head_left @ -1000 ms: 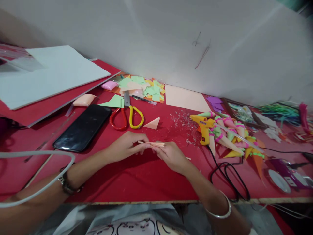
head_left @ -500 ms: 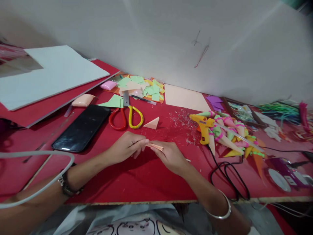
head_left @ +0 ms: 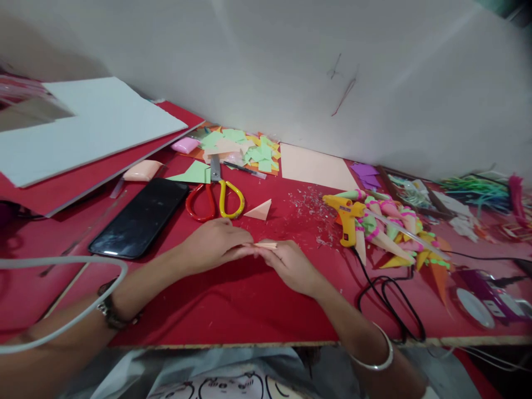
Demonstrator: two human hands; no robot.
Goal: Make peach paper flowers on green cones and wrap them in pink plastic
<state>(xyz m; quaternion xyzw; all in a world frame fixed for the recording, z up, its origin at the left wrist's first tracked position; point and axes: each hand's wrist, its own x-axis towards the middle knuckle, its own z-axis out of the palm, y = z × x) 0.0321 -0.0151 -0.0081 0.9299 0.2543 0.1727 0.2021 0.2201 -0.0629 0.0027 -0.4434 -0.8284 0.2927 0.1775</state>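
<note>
My left hand (head_left: pixel 216 245) and my right hand (head_left: pixel 292 267) meet over the red tabletop, fingers closed on a small folded strip of peach paper (head_left: pixel 266 245). Only the strip's upper edge shows; the fingers cover the rest. Just beyond the hands lies a loose peach paper triangle (head_left: pixel 261 210). Left of it, scissors (head_left: pixel 215 169) with one red and one yellow handle rest with their blades pointing away, overlapping a green paper piece (head_left: pixel 193 173).
A black phone (head_left: pixel 139 219) lies left of the hands. To the right, a yellow glue gun (head_left: pixel 348 219) leans by a heap of colourful paper cones (head_left: pixel 388 230), its black cord (head_left: pixel 374 293) looping toward the table edge. Paper scraps (head_left: pixel 233 145) and a peach sheet (head_left: pixel 316 165) lie at the back.
My left hand has turned over more, its back now upward, with fingertips pressed to the right hand's. The peach strip now looks flatter and shows less.
</note>
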